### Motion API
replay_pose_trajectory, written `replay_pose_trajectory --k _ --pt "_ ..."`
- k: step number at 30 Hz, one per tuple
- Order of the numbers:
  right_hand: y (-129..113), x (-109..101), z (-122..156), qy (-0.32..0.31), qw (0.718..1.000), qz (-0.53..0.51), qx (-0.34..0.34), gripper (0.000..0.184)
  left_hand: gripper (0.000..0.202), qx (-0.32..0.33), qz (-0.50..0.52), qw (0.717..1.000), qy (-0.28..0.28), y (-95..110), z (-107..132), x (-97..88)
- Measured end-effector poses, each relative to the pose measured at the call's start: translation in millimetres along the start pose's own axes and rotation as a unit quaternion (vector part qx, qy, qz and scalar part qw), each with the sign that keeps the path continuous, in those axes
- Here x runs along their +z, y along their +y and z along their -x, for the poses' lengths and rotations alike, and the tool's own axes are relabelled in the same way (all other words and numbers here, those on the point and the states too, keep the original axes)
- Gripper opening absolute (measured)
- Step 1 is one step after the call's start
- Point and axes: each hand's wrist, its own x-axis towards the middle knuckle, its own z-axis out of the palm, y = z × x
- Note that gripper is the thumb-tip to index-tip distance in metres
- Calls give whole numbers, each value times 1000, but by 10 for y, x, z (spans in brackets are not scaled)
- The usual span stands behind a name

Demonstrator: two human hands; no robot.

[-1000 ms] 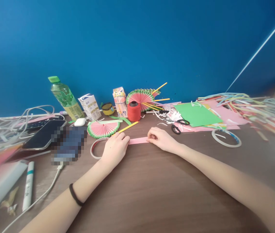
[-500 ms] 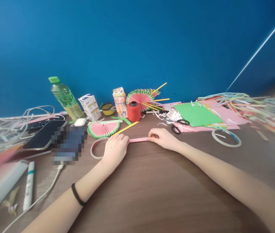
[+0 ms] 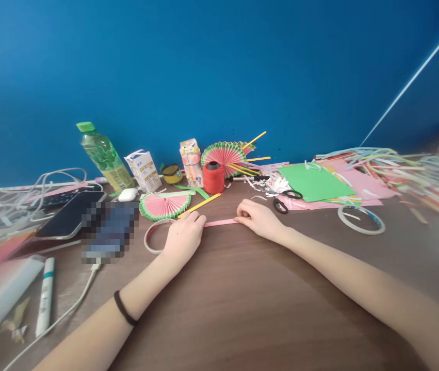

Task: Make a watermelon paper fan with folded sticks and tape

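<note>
Between my two hands a narrow pink paper strip (image 3: 221,223) lies low over the brown table. My left hand (image 3: 184,231) is closed on its left end, and my right hand (image 3: 260,219) pinches the right end between thumb and fingers. A roll of tape (image 3: 150,241) rests beside my left hand, which partly covers it. Just behind are a yellow stick (image 3: 206,204) and a pleated pink-and-green paper fan (image 3: 165,205). A second pleated fan (image 3: 225,153) leans at the back, behind a spool of red thread (image 3: 214,180).
At the left stand a green-capped bottle (image 3: 105,159) and a carton (image 3: 144,171), with phones, a cable and a marker (image 3: 45,298) nearer. To the right lie scissors (image 3: 281,205), green paper (image 3: 315,183), another tape roll (image 3: 361,220) and heaped paper strips (image 3: 408,162).
My right hand has lifted and shifted very slightly, and the pink strip now slopes up a little toward it. My left hand has hardly moved.
</note>
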Motion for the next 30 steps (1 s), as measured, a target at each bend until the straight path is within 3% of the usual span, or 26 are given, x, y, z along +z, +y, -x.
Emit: replay_pose_trajectory --k 6,9,12,19,25,30 --pt "91 11 39 27 989 77 -123 18 16 4 -18 1000 -6 -2 23 2" --pt "108 2 59 33 983 98 -150 21 16 14 -29 999 -6 -4 19 -2" --pt "82 7 55 38 986 92 -132 21 17 16 -37 999 1 -4 9 -6" --pt "15 40 -31 9 1000 -25 4 19 16 11 -37 999 17 3 -12 -1" --pt "114 -3 -71 -39 995 -88 -11 19 19 25 -30 999 17 -15 -21 13" --pt "163 -2 -68 -22 994 -107 -11 17 20 33 -13 999 18 -47 -24 44"
